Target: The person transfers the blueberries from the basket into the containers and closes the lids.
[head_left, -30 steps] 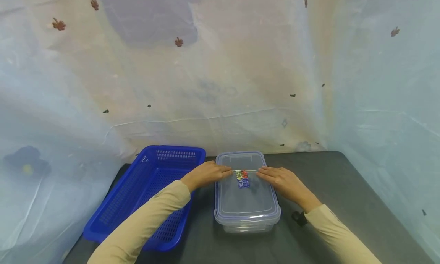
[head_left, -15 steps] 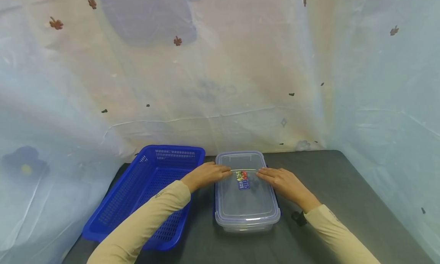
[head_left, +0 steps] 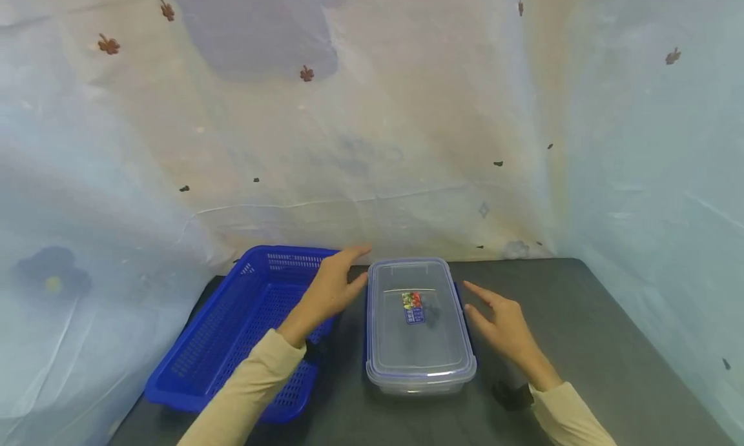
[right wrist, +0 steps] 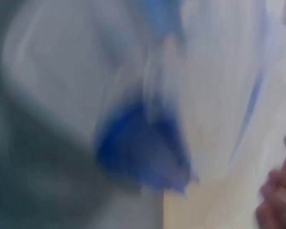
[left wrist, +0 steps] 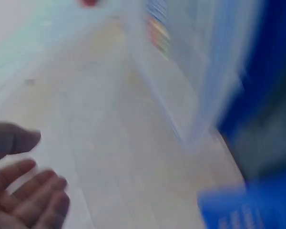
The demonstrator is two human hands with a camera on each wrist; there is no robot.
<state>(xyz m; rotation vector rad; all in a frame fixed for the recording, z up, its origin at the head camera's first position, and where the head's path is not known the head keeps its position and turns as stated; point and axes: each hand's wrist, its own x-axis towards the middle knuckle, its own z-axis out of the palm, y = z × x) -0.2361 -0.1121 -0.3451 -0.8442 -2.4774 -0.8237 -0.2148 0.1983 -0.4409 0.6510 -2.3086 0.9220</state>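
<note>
A clear rectangular food storage box (head_left: pixel 421 352) stands on the dark table with its lid on. A coloured label (head_left: pixel 413 307) is on the lid, and blue strips show along both long sides. My left hand (head_left: pixel 330 288) hovers left of the box, thumb and fingers spread, over the basket's right edge. Right of the box, my right hand (head_left: pixel 506 323) is raised with its fingers apart, touching nothing. Both wrist views are blurred; they show the loose fingers of the left hand (left wrist: pixel 31 195) and right hand (right wrist: pixel 279 195) away from the box.
A blue perforated plastic basket (head_left: pixel 194 349) lies at an angle to the left of the box. The dark tabletop (head_left: pixel 587 343) extends to the right. A patterned cloth (head_left: pixel 407 123) hangs behind and at both sides.
Both hands were resting on the middle of the lid; they have lifted off and moved apart, one to each side of the box. The box and basket have stayed put.
</note>
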